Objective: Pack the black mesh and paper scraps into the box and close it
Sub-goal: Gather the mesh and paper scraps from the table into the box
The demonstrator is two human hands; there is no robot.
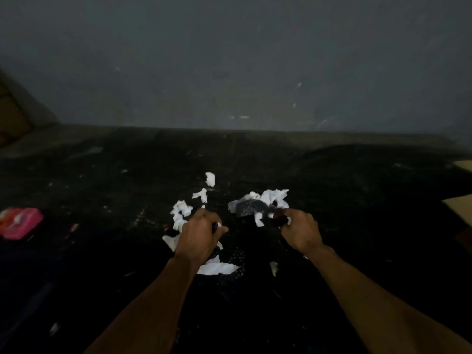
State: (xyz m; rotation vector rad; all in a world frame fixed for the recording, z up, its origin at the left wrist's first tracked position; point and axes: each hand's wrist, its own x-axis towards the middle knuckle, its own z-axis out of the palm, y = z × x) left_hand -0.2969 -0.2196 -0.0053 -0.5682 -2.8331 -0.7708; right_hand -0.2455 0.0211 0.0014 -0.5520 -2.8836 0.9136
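White paper scraps (pixel 181 213) lie scattered on a dark surface in the middle of the view, with a larger torn piece (pixel 218 269) nearer to me. A piece of black mesh (pixel 249 208) lies among crumpled white paper (pixel 272 196). More mesh (pixel 233 261) lies under the near scrap. My left hand (pixel 198 235) has its fingers curled around something dark and small among the scraps. My right hand (pixel 300 229) pinches a dark piece at the edge of the black mesh. A tan box edge (pixel 459 208) shows at the far right.
A pink packet (pixel 19 222) lies at the far left of the dark surface. A grey wall (pixel 229 60) rises behind it. A small scrap (pixel 273 267) lies between my arms and another (pixel 54 328) at the lower left.
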